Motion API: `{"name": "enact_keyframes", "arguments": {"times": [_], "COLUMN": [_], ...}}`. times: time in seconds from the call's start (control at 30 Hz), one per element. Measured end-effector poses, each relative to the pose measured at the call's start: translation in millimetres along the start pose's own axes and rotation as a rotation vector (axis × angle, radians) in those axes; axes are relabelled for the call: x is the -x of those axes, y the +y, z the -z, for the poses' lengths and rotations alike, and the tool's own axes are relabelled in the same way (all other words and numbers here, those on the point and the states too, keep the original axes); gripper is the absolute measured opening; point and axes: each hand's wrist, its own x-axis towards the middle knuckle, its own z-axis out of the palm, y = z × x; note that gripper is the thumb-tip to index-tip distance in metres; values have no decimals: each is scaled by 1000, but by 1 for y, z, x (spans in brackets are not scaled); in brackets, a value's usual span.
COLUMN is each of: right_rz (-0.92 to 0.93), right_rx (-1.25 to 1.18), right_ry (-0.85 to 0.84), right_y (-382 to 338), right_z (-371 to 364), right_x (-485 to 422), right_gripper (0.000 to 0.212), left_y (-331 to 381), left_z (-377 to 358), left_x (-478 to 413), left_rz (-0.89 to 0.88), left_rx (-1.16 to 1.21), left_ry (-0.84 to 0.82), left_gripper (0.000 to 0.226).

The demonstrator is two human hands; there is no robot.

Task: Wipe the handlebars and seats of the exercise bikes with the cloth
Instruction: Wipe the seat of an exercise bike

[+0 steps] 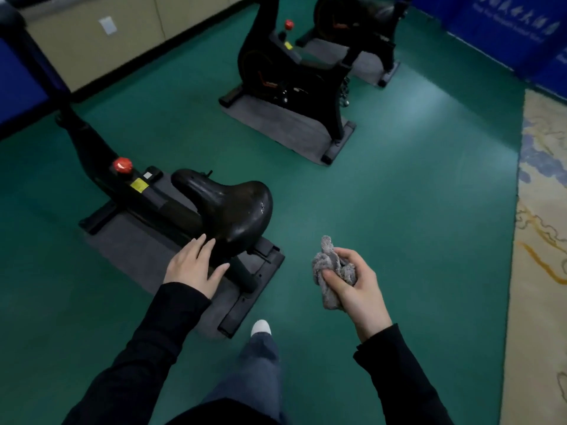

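Toward the left edge of the green floor (414,179) stood the nearest exercise bike (153,197), black, on a grey mat (122,240). It carried a red knob (122,165) and a yellow label (139,185) on its frame. Its black seat (233,207) was broad and glossy, with the narrow nose pointing away to the left.

The left hand (191,268) came out of a black sleeve (147,342) and lay flat against the near lower side of the seat. Its grip was wide, fingers straight and together, holding nothing.

Below, near the bottom edge, a leg in blue jeans (257,372) ended in a white shoe (261,328) planted just beside the mat's corner.

Farther back, around the middle of the floor, a second bike (276,72) stood on its own grey mat (285,124). A third bike (352,23) stood behind it near the far edge.

To the right of the seat and apart from it, the right hand (356,289) hung over bare floor, its grip closed around the cloth (326,256). The cloth was grey and fluffy, bunched in the fist, with one end poking up above the fingers and another trailing below the thumb. It touched no bike.

Blue wall panels (506,32) closed the far right corner, and a pale patterned carpet (543,210) ran along the floor's right edge.
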Motion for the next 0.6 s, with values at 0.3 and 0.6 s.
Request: {"name": "enact_keyframes", "arguments": {"times": [0.3,0.6], "right_rz": [5,83], "right_rx": [33,158], "right_ry": [-139,-487], "right_y": [-22,-45], "right_z": [5,-40], "right_x": [-78,-151], "right_gripper": [31,29], "left_y": [18,32], "left_z": [-3,-2], "left_x": [-23,-26], "left_rz": [200,454], "left_rx": [72,172], "left_ry": [35,131], "left_gripper": [73,70]}}
